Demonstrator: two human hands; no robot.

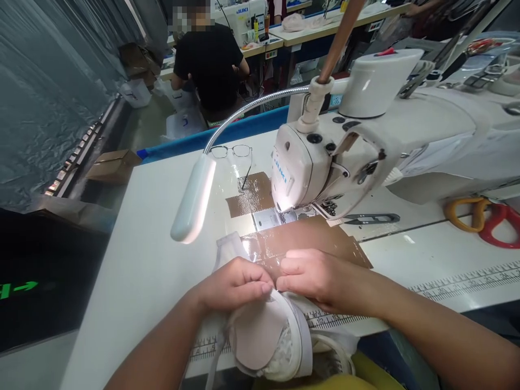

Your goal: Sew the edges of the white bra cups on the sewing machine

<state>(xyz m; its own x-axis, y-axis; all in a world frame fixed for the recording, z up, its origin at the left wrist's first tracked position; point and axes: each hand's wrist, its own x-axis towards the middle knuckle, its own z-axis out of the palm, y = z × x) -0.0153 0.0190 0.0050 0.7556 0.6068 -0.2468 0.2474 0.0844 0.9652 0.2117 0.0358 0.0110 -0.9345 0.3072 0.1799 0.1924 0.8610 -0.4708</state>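
Note:
A pale bra cup with lace and a white band lies at the table's near edge. My left hand is closed, pinching the cup's upper edge. Touching it fingertip to fingertip, my right hand is also closed on the same edge of fabric. Both hands sit just in front of the white Juki sewing machine, whose needle plate lies beyond the fingers. A white strap runs from the cup toward the lamp.
A gooseneck lamp hangs over the table's left. Eyeglasses rest behind it. Thread snips and orange and red scissors lie to the right. Brown tape patches surround the plate. A person in black sits at a far bench.

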